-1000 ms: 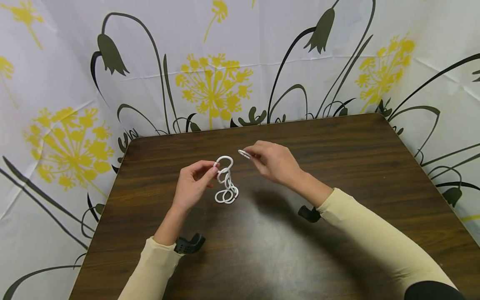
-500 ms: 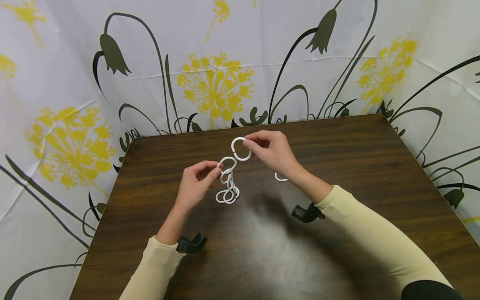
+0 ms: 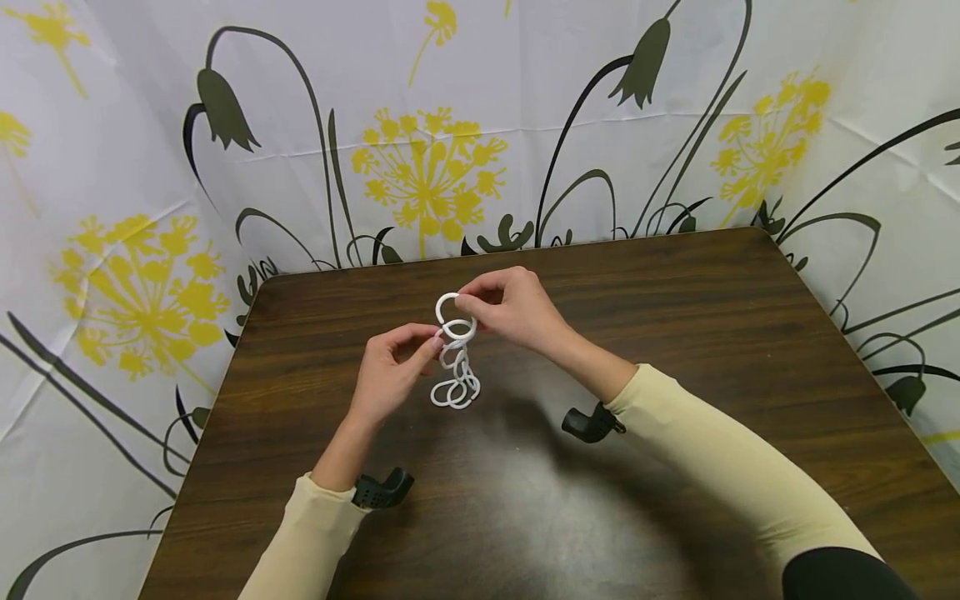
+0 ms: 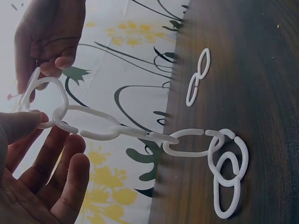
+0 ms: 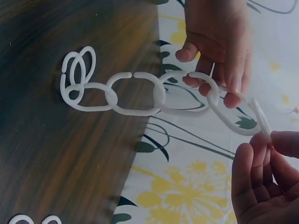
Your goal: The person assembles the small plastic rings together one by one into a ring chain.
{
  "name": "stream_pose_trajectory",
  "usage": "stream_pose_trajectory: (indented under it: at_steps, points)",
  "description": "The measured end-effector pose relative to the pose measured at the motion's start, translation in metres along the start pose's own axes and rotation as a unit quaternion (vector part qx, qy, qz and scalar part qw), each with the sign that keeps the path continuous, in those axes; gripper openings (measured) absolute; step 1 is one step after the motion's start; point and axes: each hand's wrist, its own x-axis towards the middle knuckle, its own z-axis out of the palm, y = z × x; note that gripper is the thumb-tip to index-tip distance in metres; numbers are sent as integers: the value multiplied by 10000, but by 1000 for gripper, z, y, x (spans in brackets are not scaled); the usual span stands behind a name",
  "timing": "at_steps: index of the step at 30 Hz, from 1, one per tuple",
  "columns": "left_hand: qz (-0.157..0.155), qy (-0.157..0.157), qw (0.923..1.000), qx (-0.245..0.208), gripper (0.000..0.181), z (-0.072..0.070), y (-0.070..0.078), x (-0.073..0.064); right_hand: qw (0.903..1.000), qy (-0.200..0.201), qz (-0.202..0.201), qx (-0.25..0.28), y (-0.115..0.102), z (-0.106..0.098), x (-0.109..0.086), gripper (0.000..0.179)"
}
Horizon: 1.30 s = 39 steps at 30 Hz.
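My left hand (image 3: 393, 371) pinches the top link of a white plastic chain (image 5: 135, 112) between thumb and fingers. Below it the chain hangs down, its lowest links piled on the table. In my right hand (image 3: 516, 310) a separate white C-shaped link (image 3: 438, 310) is pinched between thumb and fingers, right at the chain's top link (image 3: 472, 333). The two links overlap in the head view. In the left wrist view both hands come close together at the chain's end.
Two more white links (image 4: 198, 76) lie on the dark wooden table (image 3: 675, 333); my right arm hides them in the head view. A white curtain (image 3: 300, 200) with a flower print hangs behind the table.
My right hand has turned the loose link upright and brought it left, down to the chain's top link. The left hand has stayed almost still, holding the chain.
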Motion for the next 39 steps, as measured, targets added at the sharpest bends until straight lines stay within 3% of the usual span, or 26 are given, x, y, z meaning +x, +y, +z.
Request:
stream_pose_trajectory:
  at_steps: [9,15,22,29,34,39]
  points:
    - [4,16,10000,-73,15,3,3,0,9953,55,155,-956,-2,4,2,12]
    - [-81,0,10000,-57,15,3,11,-2,9934,64,276,-1109,-1,5,2,11]
    - [-179,-37,9998,92,17,4,33,-6,9914,31,400,-1248,2,4,1,11]
    - [-159,43,9998,64,17,1,3,-1,9911,95,468,-1243,5,2,1,10]
    - [-88,78,9999,44,16,0,-2,-1,9923,189,491,-1123,9,-1,1,10]
    - [-151,87,9998,70,16,-1,-2,-2,9969,133,518,-575,12,-3,0,10]
